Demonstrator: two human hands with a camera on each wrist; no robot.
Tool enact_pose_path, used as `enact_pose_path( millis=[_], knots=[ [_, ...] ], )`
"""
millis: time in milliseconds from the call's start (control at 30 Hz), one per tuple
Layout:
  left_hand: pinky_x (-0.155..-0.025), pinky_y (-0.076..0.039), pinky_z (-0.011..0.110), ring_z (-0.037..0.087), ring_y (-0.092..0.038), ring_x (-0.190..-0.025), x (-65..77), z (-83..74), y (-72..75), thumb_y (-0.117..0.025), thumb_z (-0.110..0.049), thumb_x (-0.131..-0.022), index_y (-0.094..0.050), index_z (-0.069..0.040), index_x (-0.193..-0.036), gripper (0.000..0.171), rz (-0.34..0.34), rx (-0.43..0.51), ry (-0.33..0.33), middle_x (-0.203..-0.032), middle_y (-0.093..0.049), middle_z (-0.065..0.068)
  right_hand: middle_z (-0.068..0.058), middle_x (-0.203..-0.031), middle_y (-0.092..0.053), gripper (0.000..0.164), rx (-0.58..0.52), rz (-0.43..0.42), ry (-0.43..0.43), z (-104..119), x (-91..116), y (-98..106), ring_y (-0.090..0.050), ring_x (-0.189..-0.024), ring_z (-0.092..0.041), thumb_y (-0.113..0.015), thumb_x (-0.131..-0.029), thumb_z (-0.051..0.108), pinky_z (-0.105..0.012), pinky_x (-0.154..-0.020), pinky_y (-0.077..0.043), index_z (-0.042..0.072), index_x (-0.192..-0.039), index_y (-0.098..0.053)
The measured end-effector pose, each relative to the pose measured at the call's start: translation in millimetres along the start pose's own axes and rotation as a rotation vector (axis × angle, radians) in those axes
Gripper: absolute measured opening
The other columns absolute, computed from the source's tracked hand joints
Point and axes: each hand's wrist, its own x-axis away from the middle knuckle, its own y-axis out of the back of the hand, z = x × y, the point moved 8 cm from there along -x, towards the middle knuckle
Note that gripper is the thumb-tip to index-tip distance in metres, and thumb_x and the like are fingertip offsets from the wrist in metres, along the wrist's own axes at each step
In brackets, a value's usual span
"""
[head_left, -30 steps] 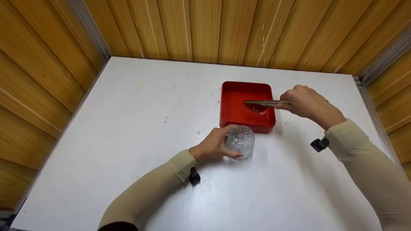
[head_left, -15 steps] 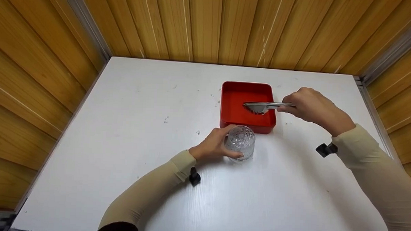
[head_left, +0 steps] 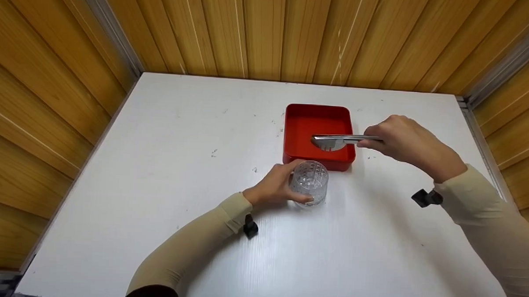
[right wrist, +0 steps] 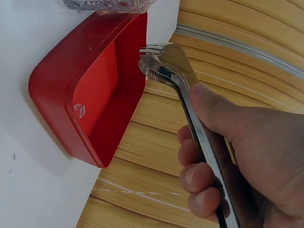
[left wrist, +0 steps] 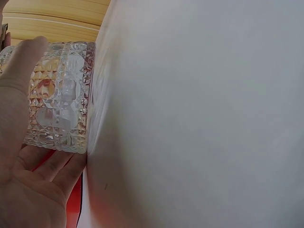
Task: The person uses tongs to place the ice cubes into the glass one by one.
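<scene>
In the head view, my left hand curls its thumb and fingers round a clear cut-glass tumbler. The tumbler stands upright on the white table, and its faceted side shows in the left wrist view. My right hand grips metal tongs by the handles, above a red square box. One head of the tongs has tines, the other is rounded; whether anything sits between them I cannot tell. A small clear cube lies in the box in the right wrist view.
The red box stands just beyond the tumbler. Dark specks mark the white table. Wood-patterned panels enclose its back and sides, with metal strips at the corners.
My right hand has shifted right and a little nearer to me with the tongs, which now appear higher over the box. The left hand and tumbler have stayed put.
</scene>
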Motion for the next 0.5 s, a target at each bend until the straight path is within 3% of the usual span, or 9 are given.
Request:
enact_pose_path(
  millis=[500],
  knots=[
    [-0.095, -0.051, 0.021, 0.01, -0.063, -0.109, -0.9, 0.9, -0.3, -0.094, -0.035, -0.074, -0.053, -0.013, -0.142, 0.082, -0.002, -0.027, 0.003, -0.125, -0.069, 0.002, 0.011, -0.058, -0.048, 0.02, 0.012, -0.031, 0.074, 19, 11, 8, -0.039, -0.054, -0.007, -0.081, -0.09, 0.019, -0.025, -0.05, -0.034, 0.014, -0.076, -0.067]
  ],
)
